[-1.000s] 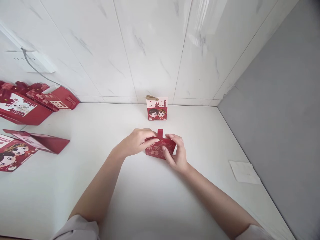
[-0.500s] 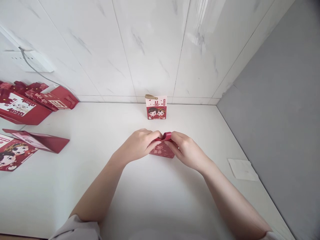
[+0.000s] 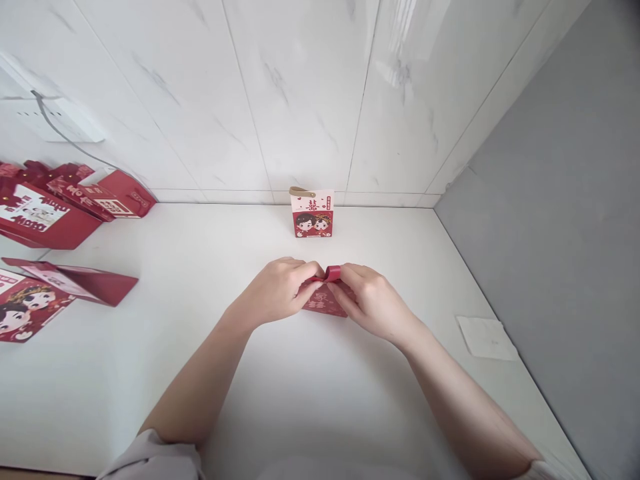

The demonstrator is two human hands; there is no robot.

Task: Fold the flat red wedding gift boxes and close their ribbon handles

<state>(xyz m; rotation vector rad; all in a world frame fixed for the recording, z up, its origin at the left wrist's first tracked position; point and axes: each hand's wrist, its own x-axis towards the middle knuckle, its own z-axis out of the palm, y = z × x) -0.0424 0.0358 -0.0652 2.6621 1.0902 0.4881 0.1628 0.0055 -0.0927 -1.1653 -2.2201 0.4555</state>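
A small red gift box [image 3: 326,303] with pale lettering stands on the white table in front of me. My left hand [image 3: 287,287] is closed, pinching the box's top edge from the left. From the other side my right hand [image 3: 373,298] is closed on the dark red ribbon strap [image 3: 333,272], which curls up in a loop at the top. The fingertips of both hands almost meet there and hide part of the top. Behind them, near the wall, a red and pink gift box [image 3: 313,215] with a tan strap stands upright.
Several red gift boxes [image 3: 50,207] stand at the far left by the wall. Closer on that side lie flat printed cartons [image 3: 33,303]. A white square sheet [image 3: 487,338] is on the right. A grey cable [image 3: 70,141] hangs from a wall socket [image 3: 63,120].
My right fingers and the ribbon loop have shifted very slightly to the left. My left hand keeps its pinch at the box's top.
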